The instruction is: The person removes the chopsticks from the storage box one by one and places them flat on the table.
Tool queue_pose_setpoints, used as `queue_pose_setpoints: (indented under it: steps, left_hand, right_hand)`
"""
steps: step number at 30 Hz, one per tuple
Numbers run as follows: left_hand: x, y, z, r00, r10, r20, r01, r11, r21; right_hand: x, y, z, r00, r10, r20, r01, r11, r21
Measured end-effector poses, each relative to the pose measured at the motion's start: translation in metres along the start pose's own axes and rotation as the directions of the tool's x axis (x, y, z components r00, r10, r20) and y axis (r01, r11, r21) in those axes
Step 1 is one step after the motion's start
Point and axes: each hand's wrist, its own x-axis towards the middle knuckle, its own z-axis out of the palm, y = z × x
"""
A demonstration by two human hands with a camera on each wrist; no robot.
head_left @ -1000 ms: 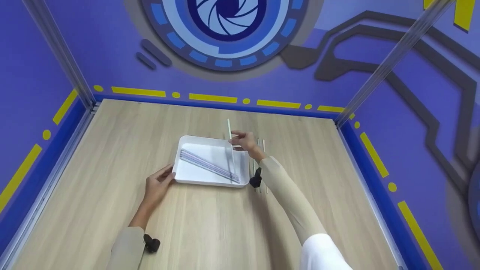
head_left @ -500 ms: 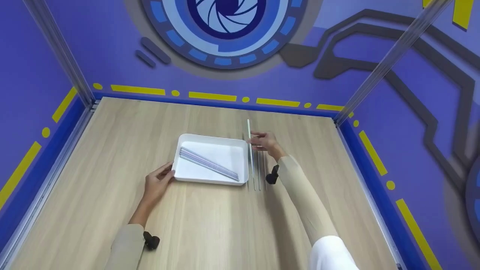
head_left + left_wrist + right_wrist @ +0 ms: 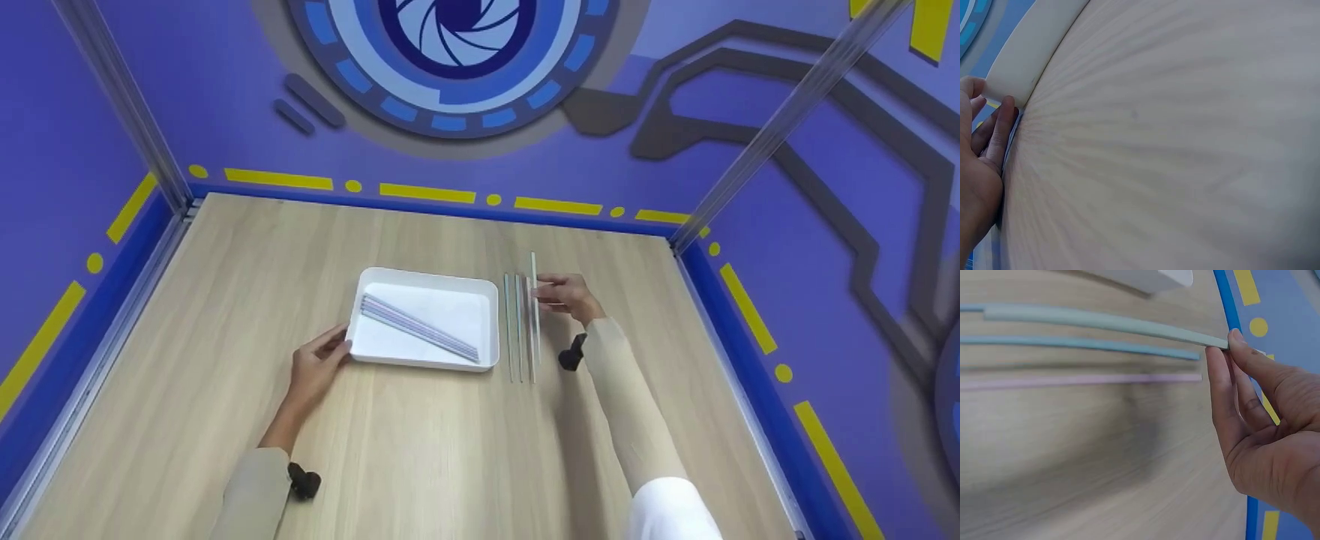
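Observation:
My right hand (image 3: 568, 295) pinches a pale green stick (image 3: 535, 330) between thumb and fingers near its far end. In the right wrist view the held stick (image 3: 1100, 322) slants over the table, above a blue stick (image 3: 1072, 343) and beside a pink stick (image 3: 1100, 378). Several thin sticks (image 3: 519, 330) lie in a row right of the white tray (image 3: 487, 322). Inside the tray, a bundle of lilac-grey sticks (image 3: 420, 328) lies diagonally. My left hand (image 3: 318, 366) holds the tray's left edge near the front corner; the left wrist view shows its fingers (image 3: 1000, 132) at the tray wall.
The wooden table (image 3: 420, 450) ends at a blue-purple patterned wall (image 3: 225, 105) at the back, with more walls on both sides. Metal posts (image 3: 787, 120) stand at the back corners. Black wrist cameras (image 3: 304, 481) sit on both forearms.
My right hand has moved right with the green stick, from over the tray to over the right side of the row of sticks, and come slightly nearer. The left hand and tray stay put.

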Motion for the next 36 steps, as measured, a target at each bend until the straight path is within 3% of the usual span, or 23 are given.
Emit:
queue_pose_setpoints:
  steps: [9, 15, 25, 36]
  left_hand:
    - [-0.002, -0.002, -0.002, 1.0, 0.011, 0.003, -0.011, 1.0, -0.012]
    - [-0.003, -0.002, -0.004, 1.0, 0.004, 0.005, -0.004, 1.0, -0.012]
    - [-0.001, 0.013, 0.0, 0.998, -0.05, 0.029, 0.05, 0.999, 0.007]
    - [0.001, 0.001, 0.0, 1.0, 0.007, -0.009, -0.007, 1.0, 0.027]
  right_hand:
    - [0.0, 0.017, -0.01, 1.0, 0.015, -0.013, -0.016, 0.998, -0.057]
    - [0.006, 0.031, -0.009, 0.999, 0.032, -0.022, -0.033, 0.999, -0.038]
    - [0.01, 0.05, -0.007, 0.996, 0.064, -0.058, -0.067, 0.996, -0.059]
    - [0.01, 0.051, -0.002, 0.996, 0.024, -0.086, -0.034, 0.993, -0.115]
